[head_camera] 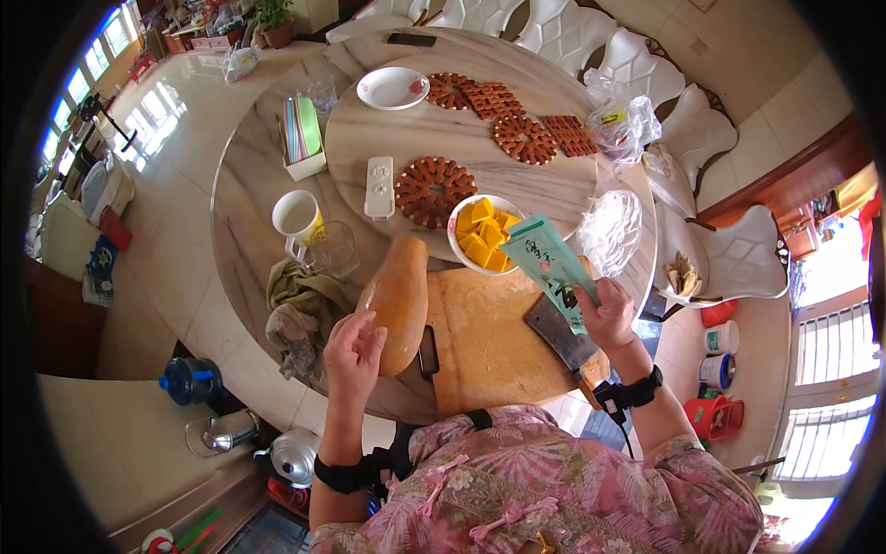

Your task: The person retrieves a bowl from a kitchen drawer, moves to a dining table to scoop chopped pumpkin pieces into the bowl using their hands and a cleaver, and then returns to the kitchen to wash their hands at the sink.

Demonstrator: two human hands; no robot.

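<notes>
My right hand [609, 315] grips the lower end of a green printed pouch [550, 266], tilted over the right side of a wooden cutting board [477, 332]. The pouch's upper corner overlaps the rim of a white bowl [462, 257] filled with orange-yellow pumpkin chunks [488, 232]. Beneath the pouch, a cleaver [561, 332] lies on the board with its wooden handle towards me. My left hand [354, 350] is raised with bent fingers and nothing in it. It overlaps the lower left side of a large butternut-shaped pumpkin [398, 305]; whether it touches cannot be told.
Cloths [297, 311], a mug [297, 215] and a clear glass [332, 248] stand left of the pumpkin. Further back are brown trivets [436, 192], a white plate [393, 88] and a box [304, 166]. Plastic bags [610, 232] lie at the right; white chairs [740, 256] ring the round table [242, 228].
</notes>
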